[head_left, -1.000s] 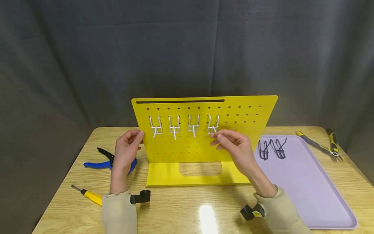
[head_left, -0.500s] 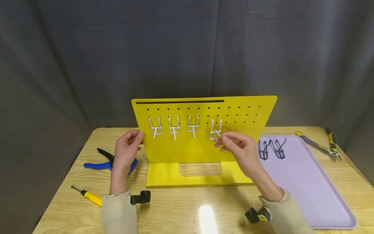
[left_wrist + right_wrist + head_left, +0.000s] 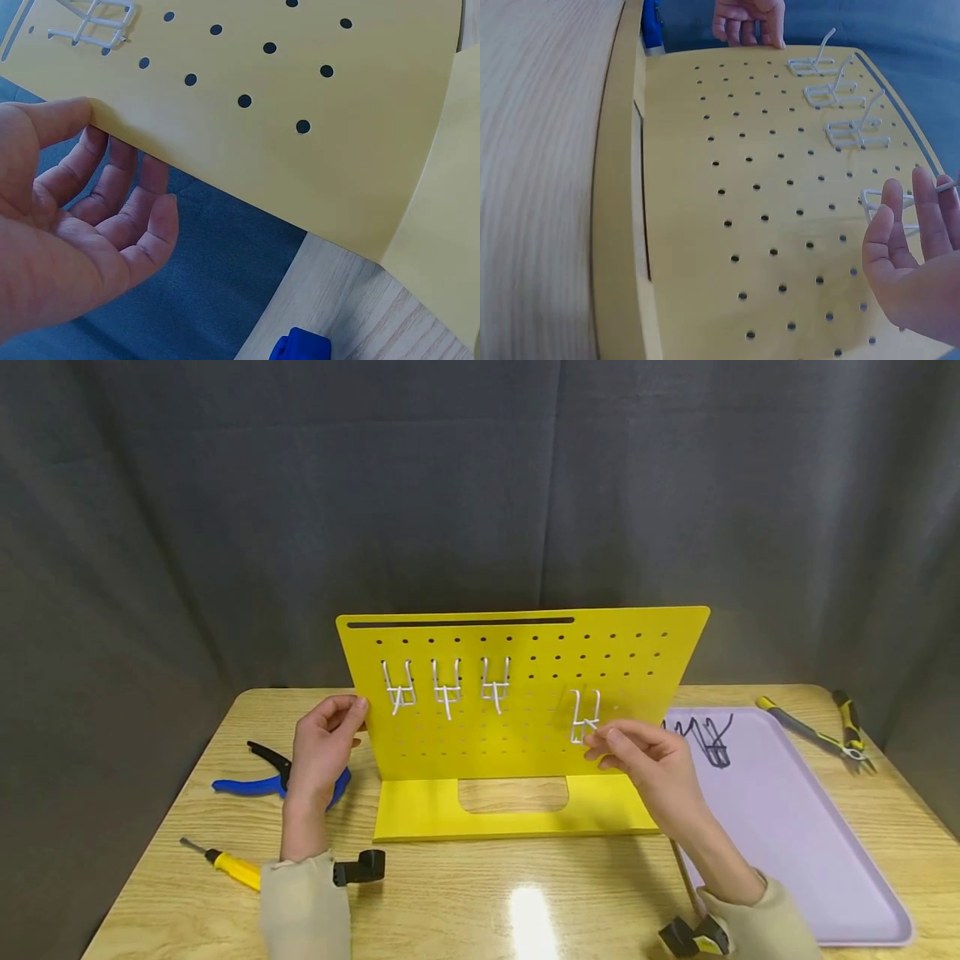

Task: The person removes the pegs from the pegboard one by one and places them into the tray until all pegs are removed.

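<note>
Wire hook (image 3: 584, 722), wht, thin, approx. upright

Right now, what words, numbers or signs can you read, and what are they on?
None that I can read.
Yellow pegboard, white hook in the right hand: no writing shows.
Yellow patch on the right wrist's black device: too small to tell.
Screwdriver, blue-handled tool: too small to tell.
</note>
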Tool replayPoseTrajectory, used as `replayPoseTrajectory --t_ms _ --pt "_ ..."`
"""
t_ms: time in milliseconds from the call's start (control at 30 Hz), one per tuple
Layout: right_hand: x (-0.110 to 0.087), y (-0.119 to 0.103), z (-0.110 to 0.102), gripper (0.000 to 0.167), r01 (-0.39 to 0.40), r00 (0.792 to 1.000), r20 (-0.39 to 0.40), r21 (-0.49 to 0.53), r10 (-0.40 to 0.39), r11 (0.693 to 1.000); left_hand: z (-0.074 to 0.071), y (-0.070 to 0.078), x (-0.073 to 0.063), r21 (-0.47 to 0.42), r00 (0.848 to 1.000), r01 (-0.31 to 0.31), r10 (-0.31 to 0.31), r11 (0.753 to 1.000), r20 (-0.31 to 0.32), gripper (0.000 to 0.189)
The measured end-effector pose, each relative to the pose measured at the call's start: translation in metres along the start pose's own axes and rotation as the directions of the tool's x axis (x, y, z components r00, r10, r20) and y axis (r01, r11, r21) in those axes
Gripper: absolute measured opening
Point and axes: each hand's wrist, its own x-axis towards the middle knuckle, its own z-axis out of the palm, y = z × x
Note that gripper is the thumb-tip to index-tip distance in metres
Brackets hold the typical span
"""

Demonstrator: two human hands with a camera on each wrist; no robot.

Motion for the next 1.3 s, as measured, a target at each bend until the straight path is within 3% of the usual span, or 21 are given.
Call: replayPoseTrajectory --t_ms 200,500,733,900,1067,1300 --pt "-0.009 -0.002 -0.014 0.023 -0.024 1.000 -0.014 0.085 0.025 0.996 0.001 -0.001 0.000 -0.006 1.000 0.002 -0.002 1.000 0.002 0.035" --pt "-0.023 -0.006 -0.041 0.028 -0.014 1.000 -0.001 0.124 0.014 0.992 0.002 0.000 -0.002 0.016 1.000 0.020 -0.020 1.000 0.003 0.037" --pt "-0.037 -0.008 -0.063 0.030 -0.079 0.994 -0.073 0.113 0.087 0.990 0.002 -0.001 -0.002 0.017 1.000 0.015 -0.015 1.000 0.009 0.035" --pt "-0.043 -0.010 -0.077 0.025 -0.161 0.977 -0.136 0.054 0.167 0.986 0.001 0.000 -0.001 0.012 1.000 0.007 -0.007 1.000 0.006 0.035" --pt "-0.048 -0.012 -0.092 0.021 -0.275 0.949 -0.170 -0.040 0.265 0.961 0.001 0.000 -0.001 0.014 1.000 0.013 -0.013 1.000 0.003 0.036" --pt "-0.056 -0.010 -0.114 0.020 -0.354 0.920 -0.204 -0.067 0.334 0.933 0.002 0.000 -0.001 0.016 1.000 0.016 -0.016 1.000 -0.007 0.037"
